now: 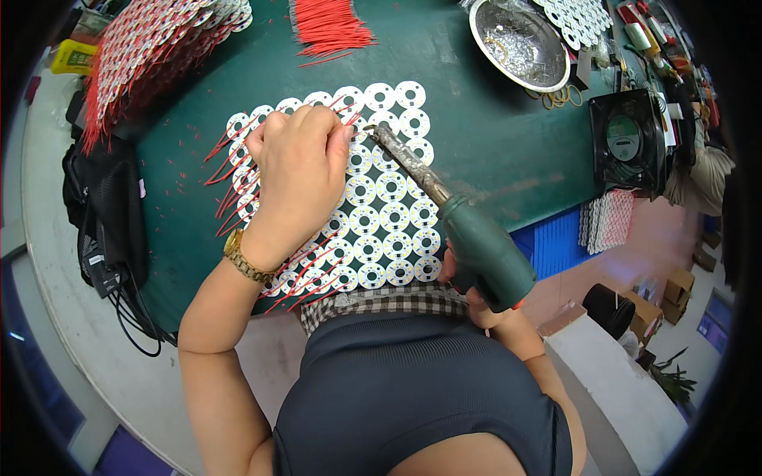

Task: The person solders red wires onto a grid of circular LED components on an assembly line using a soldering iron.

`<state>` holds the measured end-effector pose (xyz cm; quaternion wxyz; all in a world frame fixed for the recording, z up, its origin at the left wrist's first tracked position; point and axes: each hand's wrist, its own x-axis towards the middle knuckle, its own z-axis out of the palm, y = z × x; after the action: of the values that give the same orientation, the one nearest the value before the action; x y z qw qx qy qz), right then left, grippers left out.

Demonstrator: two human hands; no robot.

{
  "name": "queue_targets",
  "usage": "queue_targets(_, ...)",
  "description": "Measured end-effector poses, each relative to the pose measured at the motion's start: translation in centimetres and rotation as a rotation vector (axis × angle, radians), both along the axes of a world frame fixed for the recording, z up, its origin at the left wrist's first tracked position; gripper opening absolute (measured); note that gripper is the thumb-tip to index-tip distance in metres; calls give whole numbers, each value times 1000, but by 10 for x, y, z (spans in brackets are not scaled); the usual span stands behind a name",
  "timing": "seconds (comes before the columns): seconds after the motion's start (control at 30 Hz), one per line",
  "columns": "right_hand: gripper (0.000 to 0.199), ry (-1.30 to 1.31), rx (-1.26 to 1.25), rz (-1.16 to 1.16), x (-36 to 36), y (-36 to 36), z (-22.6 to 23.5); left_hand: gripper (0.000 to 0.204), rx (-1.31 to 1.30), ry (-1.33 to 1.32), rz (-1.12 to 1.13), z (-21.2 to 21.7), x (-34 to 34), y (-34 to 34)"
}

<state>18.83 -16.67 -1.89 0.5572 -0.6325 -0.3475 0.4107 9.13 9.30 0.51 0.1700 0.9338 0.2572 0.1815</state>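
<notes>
A panel of round white LED circuit boards (363, 221) with ring-shaped centres lies flat in front of me. Red wires (305, 274) stick out from boards on its left and lower parts. Over the upper left of the panel, my left hand (302, 163) is closed, thumb and finger pinching a red wire at a board; its fingertips are partly hidden. My right hand (479, 308) grips a green soldering gun (488, 250), whose body covers most of the fingers. The gun's metal tip points up and left, by the board next to the left fingertips.
Stacked wired boards (159, 47) stand at the back left, a bundle of red wires (329, 28) at the back. A metal bowl (476, 32) of shiny scraps and a black fan (627, 141) are to the right. A black bag (111, 206) hangs at the left edge.
</notes>
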Motion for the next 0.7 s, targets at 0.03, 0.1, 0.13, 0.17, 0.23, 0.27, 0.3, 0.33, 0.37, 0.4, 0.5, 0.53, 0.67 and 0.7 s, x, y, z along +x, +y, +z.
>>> queue_targets(0.03,84,-2,-7,0,0,0,0,10,-20,6,-7,-1,0,1)
queue_targets(0.1,64,-38,11,-1,3,2,-1,9,1,2,-18,-4,-1,1)
queue_targets(0.13,51,-77,32,0,4,3,-1,9,20,2,-19,-4,-1,1)
queue_targets(0.17,51,-74,30,-1,4,3,-1,9,38,2,-20,-5,-1,1)
queue_targets(0.23,49,-70,69,-1,5,5,-2,9,38,7,-24,-6,-1,1)
queue_targets(0.27,49,-70,66,-2,6,5,-3,9,40,10,-28,-7,-1,1)
queue_targets(0.3,46,-97,91,11,6,5,-5,9,41,13,-28,-7,-1,1)
queue_targets(0.33,44,-125,116,24,6,4,-6,9,54,1,-28,-7,-1,1)
queue_targets(0.37,44,-123,116,24,5,6,-3,9,66,-12,-28,-6,-1,0)
queue_targets(0.4,42,-62,104,-23,3,10,2,9,63,-12,-29,-6,-1,0)
queue_targets(0.5,40,-223,123,8,7,12,2,8,65,-1,-23,-6,-1,1)
queue_targets(0.53,39,-445,156,87,9,13,2,8,61,2,-21,-6,0,0)
queue_targets(0.67,40,-411,117,56,6,13,8,8,46,34,-18,-4,0,-1)
queue_targets(0.7,41,-430,111,56,6,12,5,8,46,33,-20,-4,0,-1)
